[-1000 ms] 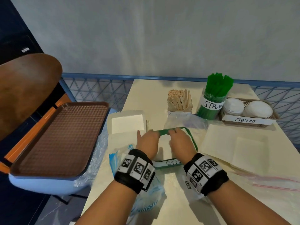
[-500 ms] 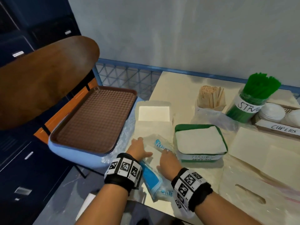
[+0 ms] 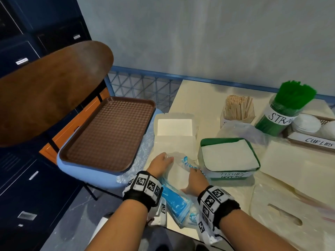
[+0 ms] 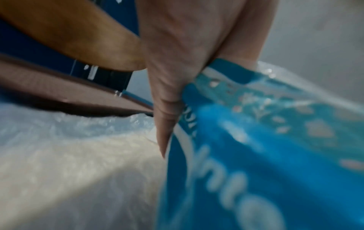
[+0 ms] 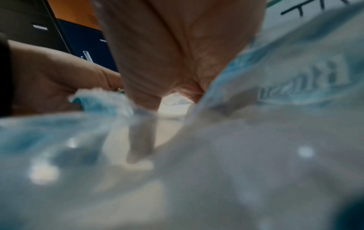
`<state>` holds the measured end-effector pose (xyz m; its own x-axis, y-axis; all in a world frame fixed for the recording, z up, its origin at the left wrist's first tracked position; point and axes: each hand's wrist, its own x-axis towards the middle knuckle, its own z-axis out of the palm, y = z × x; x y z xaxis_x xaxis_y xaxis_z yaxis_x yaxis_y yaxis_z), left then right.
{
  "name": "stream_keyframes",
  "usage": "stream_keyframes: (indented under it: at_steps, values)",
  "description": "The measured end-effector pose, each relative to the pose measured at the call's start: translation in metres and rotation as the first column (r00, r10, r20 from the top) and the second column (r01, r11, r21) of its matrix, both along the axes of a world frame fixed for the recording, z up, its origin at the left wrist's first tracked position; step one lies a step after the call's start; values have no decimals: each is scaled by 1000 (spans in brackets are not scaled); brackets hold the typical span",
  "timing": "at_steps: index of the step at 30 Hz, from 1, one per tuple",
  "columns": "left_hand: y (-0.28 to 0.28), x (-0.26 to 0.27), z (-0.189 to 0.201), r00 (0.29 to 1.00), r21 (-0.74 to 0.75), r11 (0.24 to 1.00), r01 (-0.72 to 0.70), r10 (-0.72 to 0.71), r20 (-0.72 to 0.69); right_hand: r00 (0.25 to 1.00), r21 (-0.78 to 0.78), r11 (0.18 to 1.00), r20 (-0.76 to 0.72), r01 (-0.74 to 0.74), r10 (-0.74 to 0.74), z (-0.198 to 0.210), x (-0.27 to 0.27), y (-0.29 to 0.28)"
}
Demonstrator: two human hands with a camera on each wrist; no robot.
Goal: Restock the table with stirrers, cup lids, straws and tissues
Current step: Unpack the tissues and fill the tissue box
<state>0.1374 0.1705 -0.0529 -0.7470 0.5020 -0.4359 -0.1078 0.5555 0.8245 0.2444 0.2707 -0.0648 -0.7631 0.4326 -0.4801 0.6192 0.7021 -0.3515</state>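
Note:
A blue-and-clear plastic tissue wrapper [image 3: 175, 201] lies at the table's front left edge. My left hand [image 3: 167, 158] pinches its left side; the left wrist view shows the fingers [image 4: 167, 99] curled onto the blue film [image 4: 256, 155]. My right hand [image 3: 194, 170] grips the wrapper's right side beside the green tissue bin [image 3: 202, 153], which holds a stack of white tissues [image 3: 228, 156]. In the right wrist view, blurred film [image 5: 256, 124] hides most of the right hand's fingers [image 5: 141, 96]. Stirrers [image 3: 237, 107], the green straws jar [image 3: 282, 113] and the cup lids basket [image 3: 310, 140] stand behind.
A white tissue stack in clear plastic [image 3: 175, 127] lies behind the wrapper. A brown tray [image 3: 108, 134] rests on a blue stool left of the table, with a wooden chair back [image 3: 50, 91] beyond. Flat cream bags [image 3: 299, 169] cover the right side.
Both hands left the green tissue bin and came back to the wrapper at the front left edge, where they now hold it. My view swung left.

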Motion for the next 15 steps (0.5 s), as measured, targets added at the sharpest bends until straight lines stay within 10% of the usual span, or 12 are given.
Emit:
stream_keyframes:
  at_steps: [7,15]
  values:
    - [-8,-1,8,861,248,900,-357,215,461,991,-118,993,-136,4,-20,2,5,-8]
    - [-13,0,13,744,315,821,-476,186,642,957,-170,985,-287,0,-49,18,7,0]
